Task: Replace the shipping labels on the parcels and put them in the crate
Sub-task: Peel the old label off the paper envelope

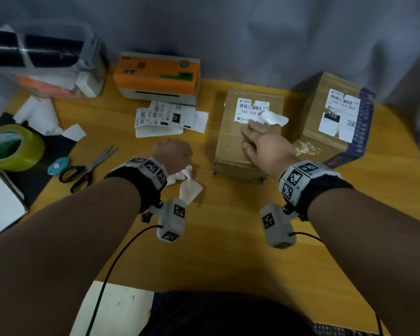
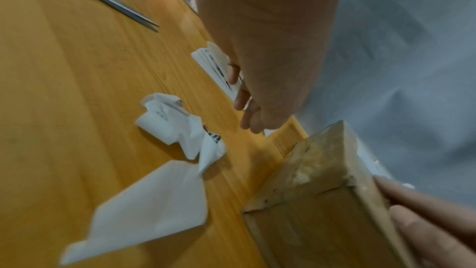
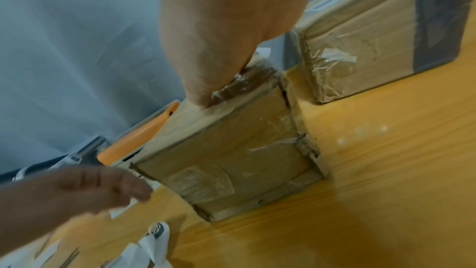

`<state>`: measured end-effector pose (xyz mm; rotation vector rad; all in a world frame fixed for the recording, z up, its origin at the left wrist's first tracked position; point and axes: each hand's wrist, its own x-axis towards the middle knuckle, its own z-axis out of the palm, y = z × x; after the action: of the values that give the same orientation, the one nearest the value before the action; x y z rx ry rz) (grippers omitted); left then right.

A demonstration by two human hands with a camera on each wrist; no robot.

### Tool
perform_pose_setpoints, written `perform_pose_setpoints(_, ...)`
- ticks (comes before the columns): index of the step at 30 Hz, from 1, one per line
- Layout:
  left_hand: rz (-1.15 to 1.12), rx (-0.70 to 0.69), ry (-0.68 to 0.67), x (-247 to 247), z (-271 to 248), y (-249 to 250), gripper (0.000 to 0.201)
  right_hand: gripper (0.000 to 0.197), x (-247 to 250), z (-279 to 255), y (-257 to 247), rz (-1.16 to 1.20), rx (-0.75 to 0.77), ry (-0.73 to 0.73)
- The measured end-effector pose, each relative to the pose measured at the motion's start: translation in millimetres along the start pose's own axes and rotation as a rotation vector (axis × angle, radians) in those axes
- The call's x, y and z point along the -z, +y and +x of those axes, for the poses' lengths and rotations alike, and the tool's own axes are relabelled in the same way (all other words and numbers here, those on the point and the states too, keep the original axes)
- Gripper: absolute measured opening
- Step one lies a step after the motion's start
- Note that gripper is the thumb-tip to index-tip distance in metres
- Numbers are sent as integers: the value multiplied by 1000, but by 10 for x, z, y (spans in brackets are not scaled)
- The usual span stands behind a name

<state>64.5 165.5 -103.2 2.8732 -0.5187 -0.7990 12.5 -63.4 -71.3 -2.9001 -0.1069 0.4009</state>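
The right hand (image 1: 261, 141) presses flat, straight fingers on the brown taped cardboard parcel (image 1: 240, 151); at its nine o'clock, the left hand (image 1: 172, 152) hovers, fingers loosely curled, empty.

Yellow wood table (image 1: 228, 238). Label printer (image 1: 159, 77) at 12, label stack (image 1: 165, 118) just in front. Two taped parcels: one (image 1: 246, 141) at 1, other (image 1: 330, 117) at 2. Scissors (image 1: 87, 168), tape roll (image 1: 12, 147) at 9. Crumpled paper (image 1: 187, 183) centre.

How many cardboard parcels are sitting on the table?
2. One parcel lies in the middle under the right hand, its label half torn off. The other parcel stands just right of it, near the table's far edge. No others show.
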Motion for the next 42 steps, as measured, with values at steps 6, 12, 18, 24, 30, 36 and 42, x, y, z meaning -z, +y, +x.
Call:
perform_pose_setpoints(6, -477, -116, 185, 207, 57, 406, 41, 48, -35, -207, 66, -33, 83, -46)
perform_pose_setpoints(12, -258, -230, 39, 225, 59, 728, 79, 28, 128, -335, -31, -184, 154, 50)
perform_pose_setpoints(18, -130, -132, -21, 220, 116, 734, 92, 36, 310, -59, 75, -49, 82, 84)
perform_pose_setpoints(24, -63, -89, -46, 252, 180, 729, 99, 41, 336, 225, 71, 72, 27, -117)
perform_pose_setpoints(30, -122, -71, -95, 293, 211, 720, 104, 67, 337, 346, 77, -50, 27, -220)
perform_pose_setpoints(36, -141, -43, -94, 326, 224, 748, 106, 56, 346, 375, 87, -32, 34, -217)
perform_pose_setpoints(42, -178, -31, -107, 325, 232, 743, 107, 39, 324, 402, 66, -15, 37, -187)
